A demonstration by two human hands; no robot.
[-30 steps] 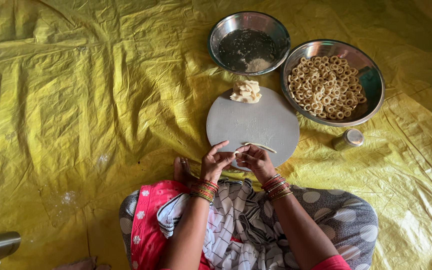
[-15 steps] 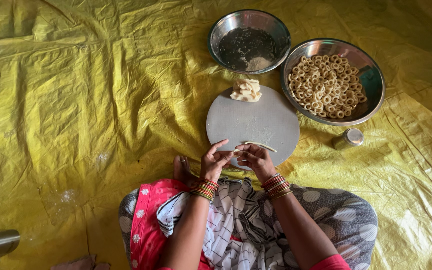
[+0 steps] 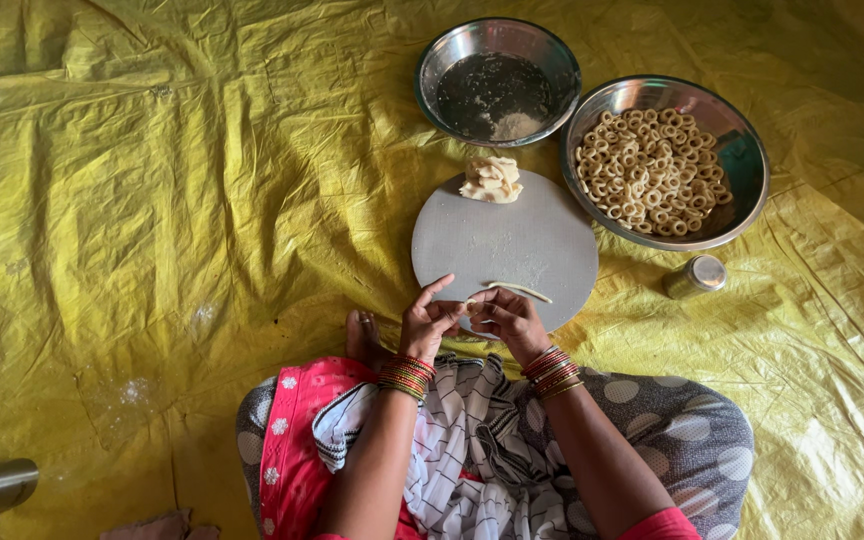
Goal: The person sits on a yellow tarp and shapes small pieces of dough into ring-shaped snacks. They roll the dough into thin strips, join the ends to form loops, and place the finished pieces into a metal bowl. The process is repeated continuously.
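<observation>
Yellow sheeting lay under everything. My left hand (image 3: 430, 322) and right hand (image 3: 508, 318) pinched one dough strip (image 3: 512, 290) between them at the round board (image 3: 492, 240)'s near edge. Beyond the grip sat a dough lump (image 3: 491, 180); further right, many finished rings (image 3: 650, 172) filled a steel bowl (image 3: 747, 190), then a small unlabelled steel tin (image 3: 695, 276).

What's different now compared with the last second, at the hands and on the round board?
Very little. Both hands, left hand and right hand, stay together at the near edge of the round board, pinching one end of the thin dough strip, which lies much as before. Nothing was picked up or let go. The dough lump, ring-filled bowl, other bowl and small tin have not moved.
</observation>
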